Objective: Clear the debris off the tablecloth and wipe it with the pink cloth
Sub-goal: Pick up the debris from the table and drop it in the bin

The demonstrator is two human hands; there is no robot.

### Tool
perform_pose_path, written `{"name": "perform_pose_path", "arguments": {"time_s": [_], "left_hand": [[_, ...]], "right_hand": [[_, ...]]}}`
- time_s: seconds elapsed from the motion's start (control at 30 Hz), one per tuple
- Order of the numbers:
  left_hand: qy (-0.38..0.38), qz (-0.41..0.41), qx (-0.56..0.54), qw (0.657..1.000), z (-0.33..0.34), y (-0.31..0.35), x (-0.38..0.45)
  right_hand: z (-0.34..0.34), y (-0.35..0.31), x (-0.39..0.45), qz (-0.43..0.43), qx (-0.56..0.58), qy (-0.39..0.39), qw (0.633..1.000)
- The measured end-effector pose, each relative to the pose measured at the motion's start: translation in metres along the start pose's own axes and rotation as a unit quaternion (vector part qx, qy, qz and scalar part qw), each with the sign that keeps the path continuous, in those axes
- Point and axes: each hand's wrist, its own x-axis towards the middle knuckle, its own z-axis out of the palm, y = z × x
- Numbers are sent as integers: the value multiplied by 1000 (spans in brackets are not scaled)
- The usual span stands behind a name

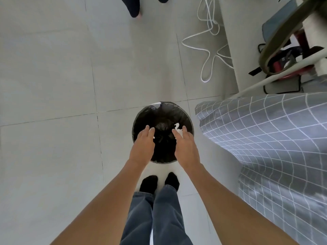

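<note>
A round bin [141, 114] lined with a black bag stands on the tiled floor just ahead of my feet. Both my hands are held over its mouth with straight fingers, my left hand [143, 145] over the left side and my right hand [185, 147] over the right. White crumpled paper debris [177, 129] shows just beyond my right fingertips, inside or above the bin; a smaller white scrap [151, 129] shows at my left fingertips. The grey tablecloth [265, 138] with a white grid hangs at the right. No pink cloth is in view.
A white cable [208, 50] loops on the floor at the back right. Beside it stands a chair [283, 41] with red and black items under it. Another person's feet [134, 7] show at the top edge. Grey floor tiles spread to the left.
</note>
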Motion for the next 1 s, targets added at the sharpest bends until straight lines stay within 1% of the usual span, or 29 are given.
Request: {"name": "perform_pose_path", "arguments": {"time_s": [0.17,0.27,0.33,0.53,0.73,0.83,1.0], "left_hand": [[-2,-13,-13,1000,19,-9,13],[-17,3,-25,1000,24,-10,14],[-27,22,-24,999,27,-10,15],[-37,17,-12,999,25,-8,14],[-28,12,35,999,-5,3,5],[-22,1,61,998,-30,16,-5],[-21,12,123,992,-85,40,-32]], "right_hand": [[22,12,16,-26,10,1,1000],[28,21,15,-31,-13,-7,999],[30,28,11,-23,-24,-15,999],[28,40,-2,7,-31,-37,999],[-3,30,-16,22,-36,-39,998],[-30,17,-28,31,-35,-32,998],[-83,-16,-60,36,-27,-16,999]]}}
